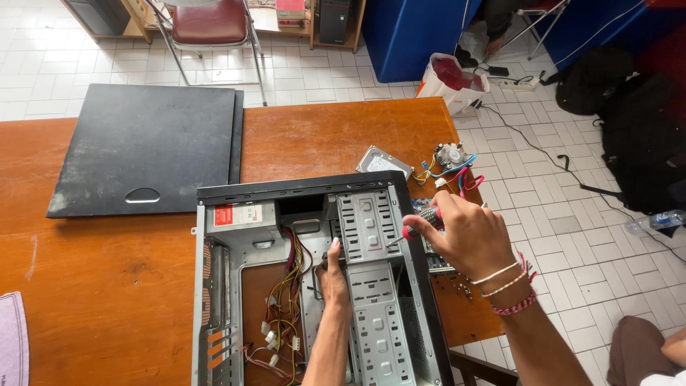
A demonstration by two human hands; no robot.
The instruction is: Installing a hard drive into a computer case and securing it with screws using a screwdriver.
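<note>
Screwdriver [421, 223] tip hidden behind the drive cage; I can't make out any screw. Right hand [468, 232] clamped on its red-black handle. Left hand [333, 275], fingers curled, grip unclear, rests inside the open case [314, 286], mid-table, near edge cut off. Side panel [143, 150] far left.

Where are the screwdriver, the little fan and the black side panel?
screwdriver [416, 227]: head view, red and black handle in the right hand.
little fan [450, 154]: head view, its round top.
black side panel [146, 146]: head view, flat middle.
</note>
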